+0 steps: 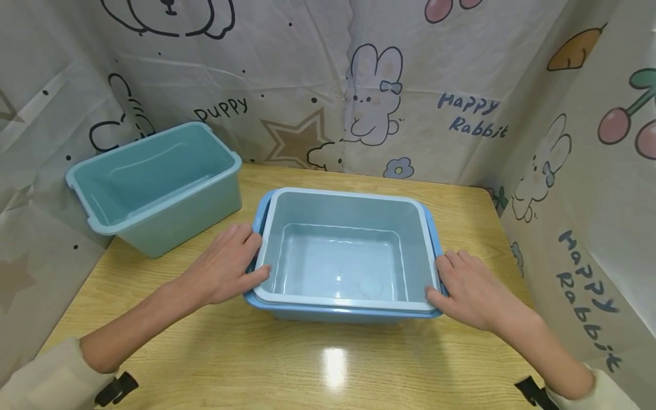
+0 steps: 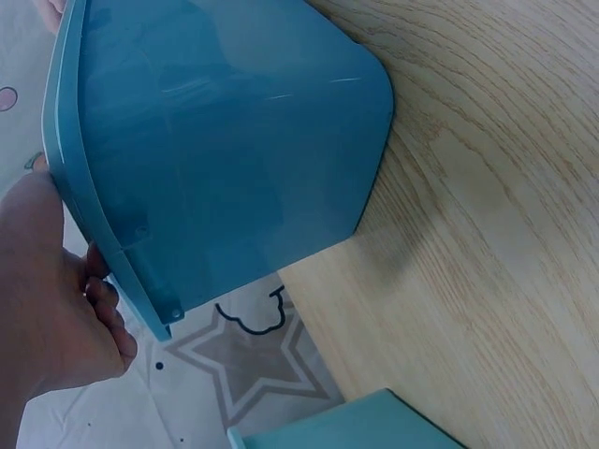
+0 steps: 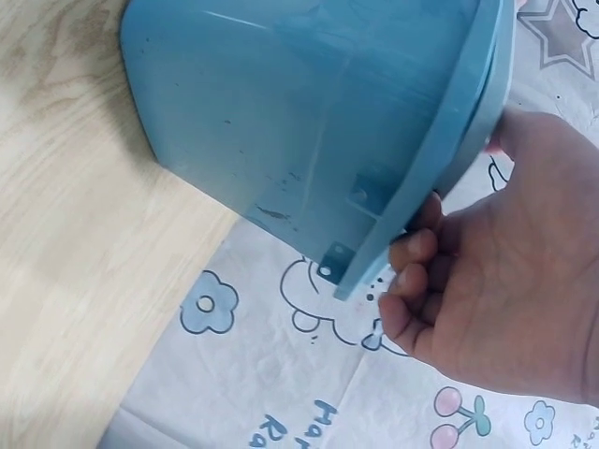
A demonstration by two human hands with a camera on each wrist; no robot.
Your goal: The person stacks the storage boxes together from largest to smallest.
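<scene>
A pale blue plastic bin (image 1: 338, 259) sits nested inside a darker blue bin (image 1: 335, 315) on the table. Its inside holds nothing. My left hand (image 1: 230, 267) grips the left end of the rims, thumb over the top edge. In the left wrist view its fingers curl under the rim of the blue bin (image 2: 225, 140). At the opposite end, my right hand (image 1: 468, 291) holds the rims, thumb on top. The right wrist view shows this hand's curled fingers beside the blue bin's rim (image 3: 412, 192). How far the inner bin is seated is hidden.
A separate blue-green bin (image 1: 179, 213) stands at the back left of the wooden table (image 1: 246, 364), near the left hand. Printed cloth (image 1: 287, 80) hangs behind the table and along both sides.
</scene>
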